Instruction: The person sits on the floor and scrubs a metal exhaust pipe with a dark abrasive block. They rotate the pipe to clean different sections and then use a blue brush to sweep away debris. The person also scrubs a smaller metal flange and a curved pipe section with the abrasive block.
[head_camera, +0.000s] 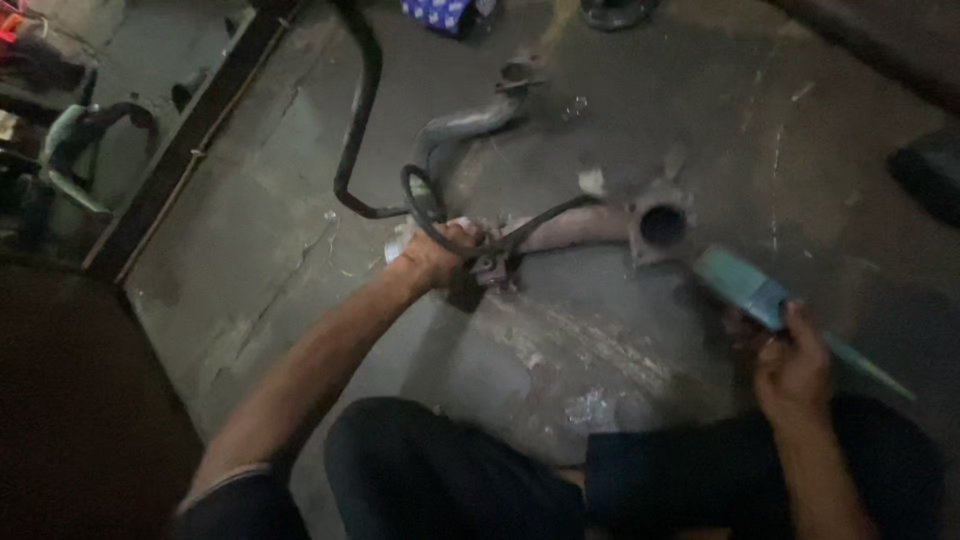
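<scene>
A: Head view — what have we got in the left hand (437, 256)?

B: We've got it out in front on the concrete floor (250, 290), fingers curled shut round the near end of a rusty metal pipe piece (585, 226). A black cable (425, 205) loops up over the hand, and we seem to pinch it in the same grip — can't tell for sure, too dark.

A: And the pipe itself?

B: Lies flat on the floor, running from our left hand toward the right, ending in a flanged round opening (662, 224) that faces up at us. A second bent pipe (462, 125) lies just beyond it, farther from us, w/ the cable's loop between the two.

A: Right hand (790, 362)?

B: Lower right, above our knee. Fingers wrapped shut round a teal power tool (745, 285) — long body, its front end pointing up-left at the flange, near it but not touching. The tail of the tool sticks out past the hand toward the right edge.

A: Anything else round us?

B: Dark trousers (450, 470) at the bottom, a black bar (190, 130) lying diagonal at upper left, a blue-and-white box (437, 12) at the top edge. Rest is too dim to make out.
</scene>
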